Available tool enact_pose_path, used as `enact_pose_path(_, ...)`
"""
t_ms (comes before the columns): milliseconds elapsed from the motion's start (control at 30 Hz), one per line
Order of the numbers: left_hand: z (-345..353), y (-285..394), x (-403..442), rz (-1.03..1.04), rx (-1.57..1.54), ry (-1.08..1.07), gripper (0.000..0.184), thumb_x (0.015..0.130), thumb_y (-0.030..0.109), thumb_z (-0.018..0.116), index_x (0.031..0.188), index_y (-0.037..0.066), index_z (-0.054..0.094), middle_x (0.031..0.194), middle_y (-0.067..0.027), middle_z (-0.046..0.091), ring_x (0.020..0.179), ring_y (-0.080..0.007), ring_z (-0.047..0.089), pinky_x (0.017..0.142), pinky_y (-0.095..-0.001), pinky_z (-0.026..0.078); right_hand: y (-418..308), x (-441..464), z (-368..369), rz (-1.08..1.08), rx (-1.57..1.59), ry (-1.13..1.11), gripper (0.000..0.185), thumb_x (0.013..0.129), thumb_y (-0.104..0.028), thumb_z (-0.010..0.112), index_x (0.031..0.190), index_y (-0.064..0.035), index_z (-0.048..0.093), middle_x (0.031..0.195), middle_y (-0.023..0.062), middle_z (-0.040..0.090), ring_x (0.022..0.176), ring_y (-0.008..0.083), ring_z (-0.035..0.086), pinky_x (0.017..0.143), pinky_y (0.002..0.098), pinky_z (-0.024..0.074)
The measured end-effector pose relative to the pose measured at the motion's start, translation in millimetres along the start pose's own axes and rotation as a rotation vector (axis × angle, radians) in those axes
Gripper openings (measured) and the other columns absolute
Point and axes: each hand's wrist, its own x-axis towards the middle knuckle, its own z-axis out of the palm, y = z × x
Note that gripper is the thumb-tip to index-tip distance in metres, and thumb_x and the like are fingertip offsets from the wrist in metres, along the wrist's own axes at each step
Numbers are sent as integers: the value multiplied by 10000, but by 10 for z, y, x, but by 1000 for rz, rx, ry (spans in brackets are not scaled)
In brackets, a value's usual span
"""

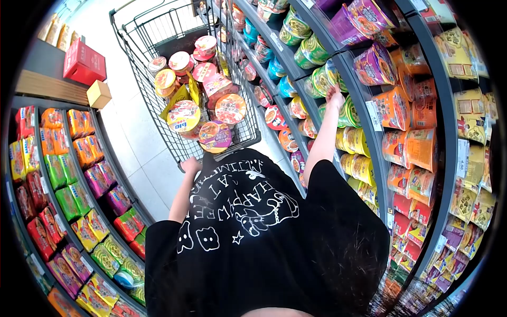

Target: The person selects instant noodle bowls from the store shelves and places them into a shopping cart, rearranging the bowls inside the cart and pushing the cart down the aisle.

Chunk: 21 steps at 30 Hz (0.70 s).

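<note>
My left hand [191, 165] is closed round the handle of a black wire shopping cart [163, 127]. Instant noodle cups lie heaped in the cart, among them a yellow-lidded one [184, 115], an orange-and-white one [230, 108] and a purple-and-orange one [215, 136]. Yellow packets [179, 100] stick up between them. On the right, my right arm reaches to a shelf, where my right hand [334, 99] has its fingers curled against a green instant noodle cup [323, 79]. More green cups [348, 112] stand beside that hand.
Shelves [343, 63] of noodle cups and orange tubs [393, 107] run along the right. Across the tiled aisle [142, 182], a left shelf holds noodle multipacks [63, 169]. A red box [85, 61] and a yellow box [99, 95] are at the upper left.
</note>
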Motion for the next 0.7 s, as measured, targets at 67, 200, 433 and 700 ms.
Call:
enact_pose_path(67,-98,36,-89,-22,-16,-27,530,533,413,635,942,83,566,938,-140,583,918,-247,550,884,-381,303,25,108,-54,-2,36,-51,258,766,-244,572,626,-31,535,486,-11,440,377,62,369,329,169,256)
enact_pose_path(200,-4,-72,120,-17,-148,-156,603,472,363,714,967,59,555,986,-112,572,918,-255,546,810,-368,385,29,-224,-82,-85,-30,-105,256,764,-211,576,589,-34,516,454,-8,434,341,61,356,309,174,235)
enact_pose_path(433,-427,3,-147,-14,-542,132,594,597,477,584,976,21,538,913,-144,587,823,-254,575,730,-334,441,616,-1420,-2,82,-188,-532,271,795,-223,524,584,-53,507,493,18,477,400,78,434,369,192,315)
enact_pose_path(700,-719,415,-298,415,-1382,-121,555,833,489,315,1110,17,405,982,-139,511,751,-215,575,567,-309,496,1614,-2027,373,320,-538,-1265,324,829,-230,430,578,-26,446,656,172,598,586,201,598,494,219,457)
